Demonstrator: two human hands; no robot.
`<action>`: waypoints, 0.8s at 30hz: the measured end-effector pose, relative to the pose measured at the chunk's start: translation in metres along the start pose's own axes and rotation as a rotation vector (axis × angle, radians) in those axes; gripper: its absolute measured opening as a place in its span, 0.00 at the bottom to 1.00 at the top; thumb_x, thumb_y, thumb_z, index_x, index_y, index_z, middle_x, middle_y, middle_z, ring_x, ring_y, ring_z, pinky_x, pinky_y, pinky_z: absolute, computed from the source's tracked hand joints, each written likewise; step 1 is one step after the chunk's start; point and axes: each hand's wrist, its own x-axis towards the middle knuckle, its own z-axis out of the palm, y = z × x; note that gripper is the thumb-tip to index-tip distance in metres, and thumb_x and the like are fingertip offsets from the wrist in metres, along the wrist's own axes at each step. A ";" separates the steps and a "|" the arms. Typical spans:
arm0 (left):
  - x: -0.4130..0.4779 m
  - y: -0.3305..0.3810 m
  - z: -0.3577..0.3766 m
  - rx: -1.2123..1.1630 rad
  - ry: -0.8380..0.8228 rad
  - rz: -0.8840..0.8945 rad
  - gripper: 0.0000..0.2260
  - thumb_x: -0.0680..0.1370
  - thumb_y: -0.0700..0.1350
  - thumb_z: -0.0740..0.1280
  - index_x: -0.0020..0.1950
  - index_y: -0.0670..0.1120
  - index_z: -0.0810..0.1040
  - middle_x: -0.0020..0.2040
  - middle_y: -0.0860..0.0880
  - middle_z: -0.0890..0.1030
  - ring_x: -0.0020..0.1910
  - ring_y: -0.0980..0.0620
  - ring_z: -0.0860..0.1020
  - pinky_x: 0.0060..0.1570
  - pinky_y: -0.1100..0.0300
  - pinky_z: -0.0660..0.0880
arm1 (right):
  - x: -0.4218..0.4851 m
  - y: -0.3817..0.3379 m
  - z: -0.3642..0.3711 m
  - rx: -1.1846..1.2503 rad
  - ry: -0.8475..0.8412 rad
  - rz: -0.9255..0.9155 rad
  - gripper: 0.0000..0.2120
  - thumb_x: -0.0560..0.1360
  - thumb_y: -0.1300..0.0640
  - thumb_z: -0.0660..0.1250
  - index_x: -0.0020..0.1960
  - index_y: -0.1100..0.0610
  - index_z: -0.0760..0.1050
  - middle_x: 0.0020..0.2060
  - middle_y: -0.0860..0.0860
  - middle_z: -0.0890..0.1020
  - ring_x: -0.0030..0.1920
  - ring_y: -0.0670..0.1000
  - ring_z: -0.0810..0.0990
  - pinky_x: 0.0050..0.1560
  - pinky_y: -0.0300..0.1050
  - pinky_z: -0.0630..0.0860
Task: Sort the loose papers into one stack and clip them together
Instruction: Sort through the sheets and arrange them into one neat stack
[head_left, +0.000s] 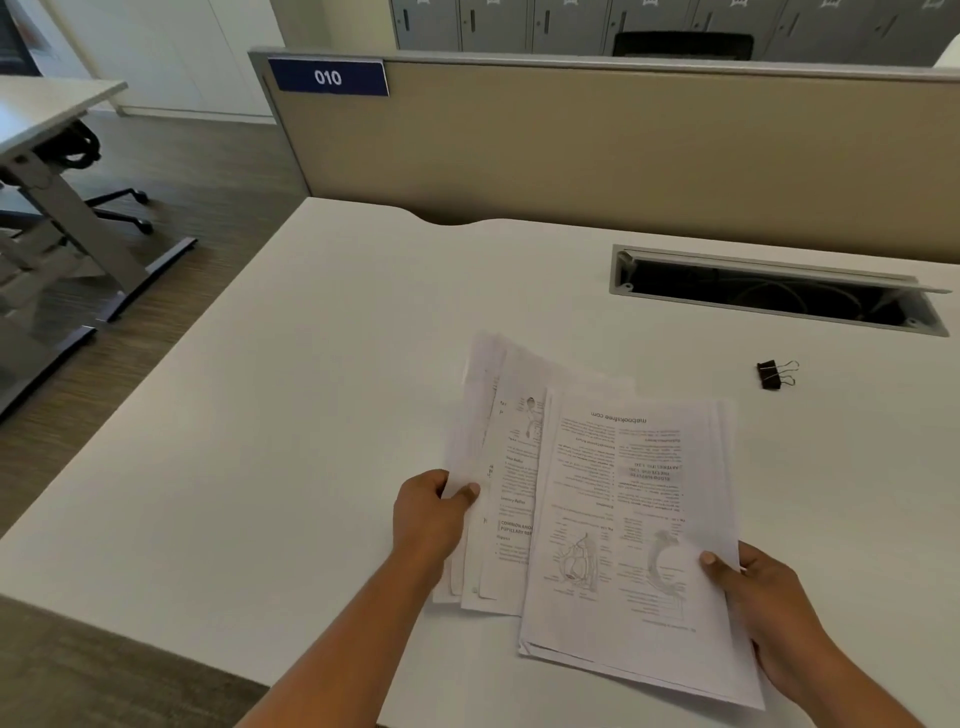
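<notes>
Toward one o'clock on the white desk (311, 415), a recessed cable tray (621, 275) is sitting with its narrow lid (779, 270) tilted open, and cables (769, 301) are lying looped in the dark space inside it. At about five o'clock from the tray, a black binder clip (774, 375) is lying on the desktop with its wire handles pointing right, well apart from the papers and from both hands.

Down at six o'clock the papers are being held as two fanned bundles. The left hand (431, 514) is pinching the left sheaf (498, 467) at its left edge, thumb on top and fingers hidden beneath. The right hand (763, 597) is gripping the right sheaf (623, 519) at its right edge in the same way, thumb pressing on the top page. The right sheaf is overlapping the left one; whether either is touching the desk is not clear.

The top right page is facing away from the person, so its print is reading upside down: "mebooksfree.com" is showing as a header, with anatomical drawings lower on the page. On the left sheaf, "COMMON ANO" and "PUPILLARY RE" are showing before the overlap cuts them off.

At eleven o'clock, on the beige partition (571, 145) behind the desk, a blue sign (328, 78) is displaying "010" in white. Grey lockers (571, 21) are standing beyond it at twelve o'clock.
</notes>
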 end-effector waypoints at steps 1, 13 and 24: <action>0.001 0.001 -0.002 -0.006 0.009 -0.006 0.08 0.76 0.43 0.74 0.45 0.38 0.82 0.44 0.43 0.87 0.45 0.41 0.85 0.49 0.46 0.84 | 0.001 0.001 -0.001 -0.007 -0.001 -0.003 0.07 0.78 0.64 0.66 0.52 0.59 0.81 0.43 0.56 0.88 0.44 0.60 0.86 0.46 0.52 0.81; 0.005 0.012 -0.040 0.138 0.087 0.193 0.06 0.81 0.43 0.67 0.49 0.46 0.84 0.45 0.49 0.87 0.44 0.47 0.85 0.47 0.49 0.83 | 0.009 0.008 -0.002 -0.059 0.008 -0.018 0.07 0.78 0.63 0.67 0.54 0.58 0.81 0.44 0.57 0.88 0.45 0.62 0.86 0.52 0.63 0.80; -0.020 0.070 -0.133 0.214 0.354 0.501 0.07 0.79 0.40 0.68 0.43 0.49 0.79 0.40 0.50 0.84 0.39 0.46 0.82 0.38 0.54 0.78 | 0.011 0.009 -0.003 -0.061 0.009 -0.017 0.08 0.78 0.62 0.67 0.55 0.59 0.82 0.45 0.58 0.88 0.46 0.63 0.86 0.53 0.66 0.79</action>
